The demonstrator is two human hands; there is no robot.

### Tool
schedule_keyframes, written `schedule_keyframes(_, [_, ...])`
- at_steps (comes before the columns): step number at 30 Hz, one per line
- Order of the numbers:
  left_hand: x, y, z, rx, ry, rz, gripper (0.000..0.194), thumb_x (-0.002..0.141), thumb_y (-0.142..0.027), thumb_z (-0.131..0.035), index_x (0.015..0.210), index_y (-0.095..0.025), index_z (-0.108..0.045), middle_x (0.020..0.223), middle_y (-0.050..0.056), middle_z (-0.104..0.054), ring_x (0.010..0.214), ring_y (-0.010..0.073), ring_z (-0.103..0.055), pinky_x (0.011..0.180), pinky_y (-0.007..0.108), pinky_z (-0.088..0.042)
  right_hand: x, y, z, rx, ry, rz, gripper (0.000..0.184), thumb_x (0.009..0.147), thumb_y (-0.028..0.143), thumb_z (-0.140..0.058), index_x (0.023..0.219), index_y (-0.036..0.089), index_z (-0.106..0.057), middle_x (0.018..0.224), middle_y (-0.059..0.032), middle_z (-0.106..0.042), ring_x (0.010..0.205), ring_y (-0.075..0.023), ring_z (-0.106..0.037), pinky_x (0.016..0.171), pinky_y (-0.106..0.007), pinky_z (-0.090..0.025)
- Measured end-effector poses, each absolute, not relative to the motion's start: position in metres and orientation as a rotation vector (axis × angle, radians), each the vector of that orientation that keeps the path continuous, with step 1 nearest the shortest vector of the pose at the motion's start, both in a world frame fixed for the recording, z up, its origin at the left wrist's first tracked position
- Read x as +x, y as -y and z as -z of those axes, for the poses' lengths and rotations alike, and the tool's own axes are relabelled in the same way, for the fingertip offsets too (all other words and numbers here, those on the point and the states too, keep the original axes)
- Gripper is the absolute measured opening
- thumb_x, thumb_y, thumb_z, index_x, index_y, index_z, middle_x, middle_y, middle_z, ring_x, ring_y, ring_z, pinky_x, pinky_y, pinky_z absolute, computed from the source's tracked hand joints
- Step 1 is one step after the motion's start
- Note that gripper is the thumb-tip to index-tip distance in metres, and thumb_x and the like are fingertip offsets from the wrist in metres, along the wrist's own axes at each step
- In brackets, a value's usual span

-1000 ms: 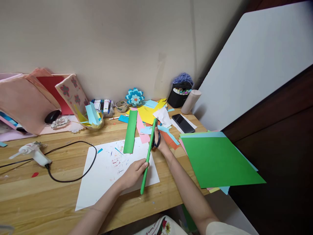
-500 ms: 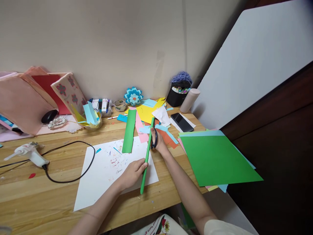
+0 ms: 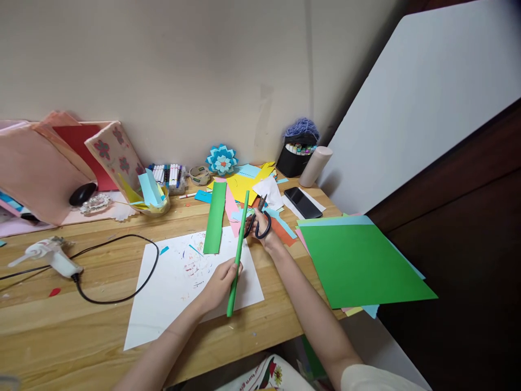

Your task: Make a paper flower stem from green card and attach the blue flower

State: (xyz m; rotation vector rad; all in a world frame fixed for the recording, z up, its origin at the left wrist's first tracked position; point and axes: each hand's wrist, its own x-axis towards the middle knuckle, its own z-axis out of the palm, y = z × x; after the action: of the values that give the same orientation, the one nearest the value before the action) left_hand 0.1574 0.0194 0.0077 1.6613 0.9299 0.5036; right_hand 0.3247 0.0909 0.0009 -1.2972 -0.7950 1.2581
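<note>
Centre frame: left hand (image 3: 223, 279) wrapped round slim green paper tube (image 3: 239, 248), lower half; axis steep, top leaning right. Right hand (image 3: 264, 238), fingers hooked in black-handled metal scissors (image 3: 262, 203), just right of upper half.

only legible txt imo: "our turn", part of a cut-off line on the white flower-print cloth (image 3: 293, 376), btm edge

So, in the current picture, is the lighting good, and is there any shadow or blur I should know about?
Head view: soft light, with the green tube and scissors easy to make out; head view: a soft shadow right of the pale bottle; head view: something blurred at bottom left, unidentifiable.
</note>
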Motion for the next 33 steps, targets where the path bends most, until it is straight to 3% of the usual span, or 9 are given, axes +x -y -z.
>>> schedule_keyframes(2, [0.156,-0.021,-0.004,1.623,-0.939,-0.550,0.037,0.087,-0.044,-0.022,0.063,-0.019,-0.036,0.059,-0.003,-0.038,0.057,0.0123,-0.036,0.058,0.025,-0.032,0.326,-0.089,-0.004,-1.117,0.717,-1.353,0.038,0.066,0.054,-0.060,0.067,0.017,-0.050,0.057,-0.0017,-0.060,0.049,-0.0141,-0.058,0.050,-0.027,-0.051])
schedule_keyframes(5, [0.155,-0.024,-0.003,1.570,-0.946,-0.576,0.037,0.087,-0.043,-0.022,0.062,-0.019,-0.035,0.057,-0.003,-0.036,0.055,0.0119,-0.034,0.056,0.025,-0.030,0.326,-0.084,-0.008,-0.921,0.779,-1.498,0.032,0.059,0.041,-0.071,0.071,0.017,-0.053,0.069,-0.0029,-0.065,0.060,-0.0160,-0.063,0.057,-0.029,-0.053])
schedule_keyframes(11, [0.156,-0.023,-0.011,1.551,-0.919,-0.515,0.039,0.087,-0.043,-0.021,0.062,-0.019,-0.037,0.060,-0.003,-0.038,0.057,0.0123,-0.035,0.058,0.026,-0.031,0.321,-0.083,-0.001,-0.942,0.796,-1.371,0.035,0.054,0.037,-0.075,0.069,0.017,-0.050,0.061,-0.0009,-0.065,0.055,-0.0150,-0.061,0.053,-0.026,-0.051])
schedule_keyframes(16, [0.157,-0.028,-0.008,1.477,-0.936,-0.568,0.035,0.083,-0.046,-0.038,0.066,-0.017,-0.045,0.062,-0.002,-0.044,0.061,0.0117,-0.041,0.060,0.025,-0.034,0.321,-0.085,0.005,-1.011,0.807,-1.242,0.033,0.057,0.034,-0.074,0.070,0.017,-0.049,0.060,-0.0001,-0.064,0.049,-0.0126,-0.058,0.045,-0.023,-0.047])
schedule_keyframes(23, [0.154,-0.039,0.004,1.150,-0.962,-0.640,0.034,0.074,-0.047,-0.053,0.071,-0.013,-0.055,0.071,0.003,-0.058,0.059,0.0108,-0.050,0.059,0.024,-0.040,0.317,-0.081,-0.001,-0.949,0.751,-1.367,0.035,0.053,0.032,-0.077,0.072,0.017,-0.050,0.070,-0.0032,-0.067,0.061,-0.0180,-0.064,0.051,-0.026,-0.051])
schedule_keyframes(28, [0.142,-0.051,-0.002,1.321,-1.178,-0.716,0.033,0.073,-0.047,-0.053,0.070,-0.015,-0.058,0.061,0.000,-0.056,0.051,0.0097,-0.046,0.050,0.021,-0.033,0.322,-0.087,-0.002,-0.884,0.645,-1.330,0.030,0.060,0.033,-0.074,0.073,0.016,-0.053,0.079,-0.0064,-0.069,0.068,-0.0190,-0.067,0.058,-0.027,-0.053])
schedule_keyframes(33, [0.111,-0.069,-0.014,1.771,-1.308,-0.658,0.031,0.076,-0.043,-0.048,0.069,-0.017,-0.063,0.066,0.002,-0.062,0.063,0.0156,-0.053,0.057,0.024,-0.036,0.356,-0.096,0.000,-0.905,0.551,-1.063,0.031,0.058,0.036,-0.074,0.070,0.016,-0.054,0.078,-0.0060,-0.069,0.066,-0.0171,-0.066,0.058,-0.026,-0.053])
